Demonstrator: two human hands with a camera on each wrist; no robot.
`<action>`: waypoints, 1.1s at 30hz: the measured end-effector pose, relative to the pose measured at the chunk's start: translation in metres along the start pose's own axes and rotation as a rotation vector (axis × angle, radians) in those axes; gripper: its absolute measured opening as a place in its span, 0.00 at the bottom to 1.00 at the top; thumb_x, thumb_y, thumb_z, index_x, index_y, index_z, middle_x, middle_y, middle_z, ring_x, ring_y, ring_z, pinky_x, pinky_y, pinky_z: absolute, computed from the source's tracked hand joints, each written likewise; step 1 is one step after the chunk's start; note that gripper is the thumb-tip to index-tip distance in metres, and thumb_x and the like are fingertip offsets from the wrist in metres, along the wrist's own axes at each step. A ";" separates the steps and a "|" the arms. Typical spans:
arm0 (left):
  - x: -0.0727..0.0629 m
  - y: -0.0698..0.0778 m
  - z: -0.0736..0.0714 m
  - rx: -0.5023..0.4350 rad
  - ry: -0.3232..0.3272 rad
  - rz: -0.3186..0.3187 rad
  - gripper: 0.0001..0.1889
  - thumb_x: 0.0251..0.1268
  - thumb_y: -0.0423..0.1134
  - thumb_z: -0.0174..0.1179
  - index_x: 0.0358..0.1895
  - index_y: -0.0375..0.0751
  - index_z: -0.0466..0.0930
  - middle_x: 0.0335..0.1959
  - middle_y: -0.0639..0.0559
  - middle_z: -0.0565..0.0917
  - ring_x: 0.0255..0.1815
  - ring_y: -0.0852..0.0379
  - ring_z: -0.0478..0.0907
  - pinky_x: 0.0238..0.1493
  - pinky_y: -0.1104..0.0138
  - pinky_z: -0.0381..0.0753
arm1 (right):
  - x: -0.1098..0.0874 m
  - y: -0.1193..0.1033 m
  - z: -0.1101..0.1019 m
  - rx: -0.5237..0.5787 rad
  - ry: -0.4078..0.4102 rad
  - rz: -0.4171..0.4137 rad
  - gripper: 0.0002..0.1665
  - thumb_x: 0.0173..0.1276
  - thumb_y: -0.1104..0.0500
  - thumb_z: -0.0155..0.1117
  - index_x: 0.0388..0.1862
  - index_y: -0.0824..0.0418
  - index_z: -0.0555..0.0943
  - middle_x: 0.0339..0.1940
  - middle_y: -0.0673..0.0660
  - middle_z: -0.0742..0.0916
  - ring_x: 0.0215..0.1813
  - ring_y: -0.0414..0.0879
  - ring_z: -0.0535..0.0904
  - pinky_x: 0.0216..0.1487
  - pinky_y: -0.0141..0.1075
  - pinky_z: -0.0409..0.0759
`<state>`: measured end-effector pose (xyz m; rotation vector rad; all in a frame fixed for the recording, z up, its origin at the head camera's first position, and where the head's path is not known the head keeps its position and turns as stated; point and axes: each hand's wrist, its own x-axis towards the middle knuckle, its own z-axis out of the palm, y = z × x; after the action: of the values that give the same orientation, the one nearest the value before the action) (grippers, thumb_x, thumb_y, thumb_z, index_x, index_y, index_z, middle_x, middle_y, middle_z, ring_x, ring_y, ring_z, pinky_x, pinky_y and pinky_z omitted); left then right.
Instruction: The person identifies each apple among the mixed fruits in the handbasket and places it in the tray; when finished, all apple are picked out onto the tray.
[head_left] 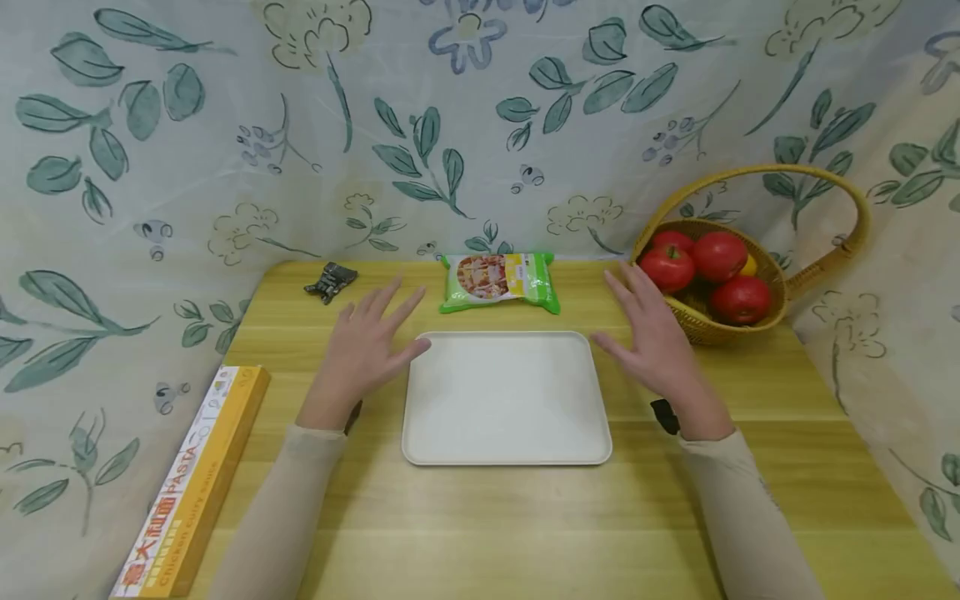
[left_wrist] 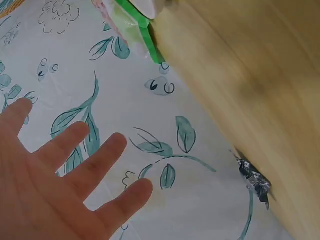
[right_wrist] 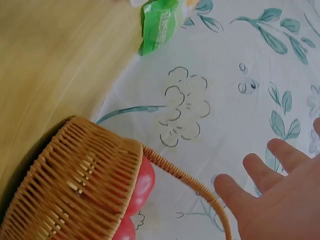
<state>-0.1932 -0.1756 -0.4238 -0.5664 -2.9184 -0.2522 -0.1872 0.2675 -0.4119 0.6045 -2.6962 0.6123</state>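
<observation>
Both hands hover over the table with fingers spread, holding nothing. In the head view my left hand (head_left: 365, 346) is by the left edge of a white rectangular tray (head_left: 506, 400). My right hand (head_left: 652, 337) is beyond the tray's right edge, close to a wicker basket (head_left: 701, 329). Several red apples (head_left: 741, 300) lie in that basket, with a bit of something yellow behind them. A green-edged food packet (head_left: 498, 282) lies behind the tray. Beyond my left fingertips is a small crumpled black packet (head_left: 330, 282), also seen as a dark wrapper (left_wrist: 254, 181) in the left wrist view.
A long yellow pasta box (head_left: 191, 483) lies along the table's left edge. The basket's tall arched handle (head_left: 795, 169) rises at the back right. Leaf-patterned cloth (head_left: 450, 125) hangs behind the wooden table (head_left: 480, 533) and down its sides.
</observation>
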 end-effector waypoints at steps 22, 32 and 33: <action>-0.040 -0.005 0.037 -0.644 -0.202 -0.270 0.39 0.77 0.61 0.59 0.85 0.68 0.53 0.50 0.45 0.86 0.38 0.53 0.82 0.39 0.62 0.81 | -0.002 0.064 -0.052 0.374 0.383 0.461 0.55 0.71 0.47 0.74 0.88 0.37 0.53 0.88 0.45 0.62 0.89 0.45 0.55 0.90 0.49 0.52; -0.044 -0.012 0.042 -0.964 -0.354 -0.291 0.37 0.76 0.55 0.64 0.81 0.58 0.58 0.31 0.43 0.87 0.20 0.46 0.83 0.30 0.57 0.84 | 0.012 0.103 -0.069 0.399 0.352 0.653 0.56 0.73 0.44 0.72 0.87 0.29 0.47 0.90 0.39 0.55 0.91 0.39 0.48 0.90 0.39 0.47; -0.044 -0.013 0.043 -0.977 -0.365 -0.285 0.37 0.76 0.55 0.65 0.81 0.58 0.58 0.30 0.43 0.86 0.20 0.46 0.83 0.29 0.57 0.84 | 0.014 0.106 -0.070 0.403 0.345 0.665 0.56 0.73 0.43 0.71 0.86 0.28 0.46 0.90 0.38 0.55 0.91 0.39 0.47 0.90 0.40 0.46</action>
<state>-0.1635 -0.1951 -0.4757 -0.2942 -3.0278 -1.8225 -0.2341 0.3824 -0.3823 -0.3281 -2.4125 1.3048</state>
